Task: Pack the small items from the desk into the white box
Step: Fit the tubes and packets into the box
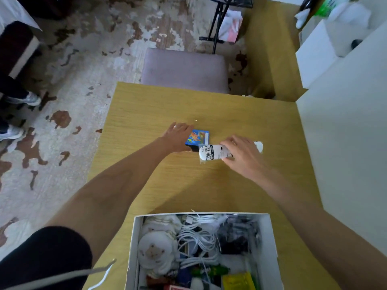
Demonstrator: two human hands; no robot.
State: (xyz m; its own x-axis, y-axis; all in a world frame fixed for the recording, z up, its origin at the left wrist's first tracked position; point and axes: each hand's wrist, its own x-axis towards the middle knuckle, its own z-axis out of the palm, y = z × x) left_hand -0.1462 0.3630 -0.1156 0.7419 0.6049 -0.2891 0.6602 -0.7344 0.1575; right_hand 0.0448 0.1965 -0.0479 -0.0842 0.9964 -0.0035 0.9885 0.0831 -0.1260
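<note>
— While both arms reach fwd over the desk (146,105), what is each hand doing?

— L hand (178,137) lies on the left side of the small blue box (198,138), fingers spread and touching it. If it really grips the box or only rests on it, I cannot tell. R hand (240,155) is closed on a white packet w/ black print (211,152); thumb is under, fingers are over the right part of it.

— And where are these 2 items?

— Around the middle of the desk, just beside each other; the packet's left end is in front of the blue box corner. The packet seems to lie on the wood or very near it, I cannot say which.

— The white box (270,243)?

— At the near edge of the desk, between the forearms, open on top. Inside are white cables (199,237) in the middle, round white pads w/ a bear face (152,250) at left, dark items at right, a yellow pack (238,281) near the bottom.

— Anything else?

— A grey-purple stool (184,68) stands behind the desk, on a patterned carpet (73,59).
</note>
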